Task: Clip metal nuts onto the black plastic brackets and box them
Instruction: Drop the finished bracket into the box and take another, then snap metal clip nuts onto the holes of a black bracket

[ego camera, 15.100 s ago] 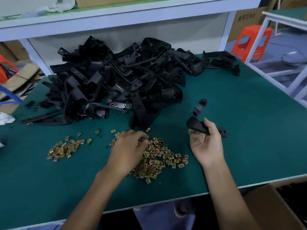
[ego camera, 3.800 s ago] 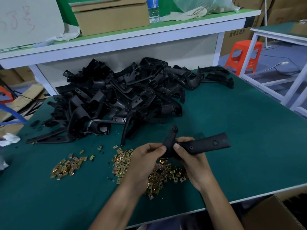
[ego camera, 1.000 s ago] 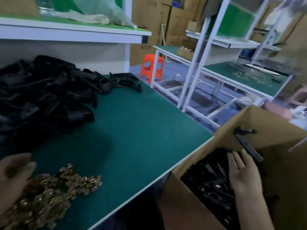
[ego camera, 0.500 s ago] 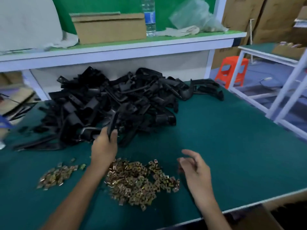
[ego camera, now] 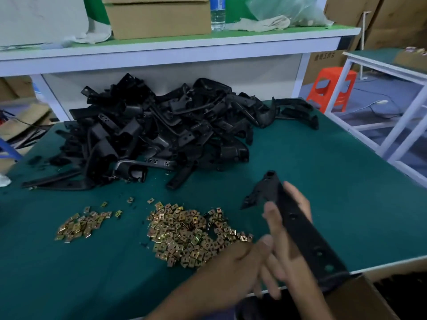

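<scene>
Green-topped table [ego camera: 323, 169], workshop shelving behind. Bracket pile [ego camera: 161, 135] at 11 o'clock; nut heap [ego camera: 187, 234] near centre, smaller heap [ego camera: 80, 225] at 9. Right hand [ego camera: 286, 250] at 4 o'clock, palm up, grip clamped round bracket [ego camera: 298, 225]; lower end reaches table edge by box [ego camera: 360, 299]. Left hand [ego camera: 240, 259] touching it, blurred; cannot tell grip state. Judgement: brace bracket, slide nut squarely over hole.

The dark green table [ego camera: 323, 181] carries a big tangled pile of black plastic brackets [ego camera: 161, 135] at its far left and middle. Nearer lie two heaps of brass-coloured metal nuts: a large heap [ego camera: 189, 232] near the middle and a smaller heap [ego camera: 80, 225] to its left, well apart, with a few stray nuts [ego camera: 130, 199] between them.
</scene>
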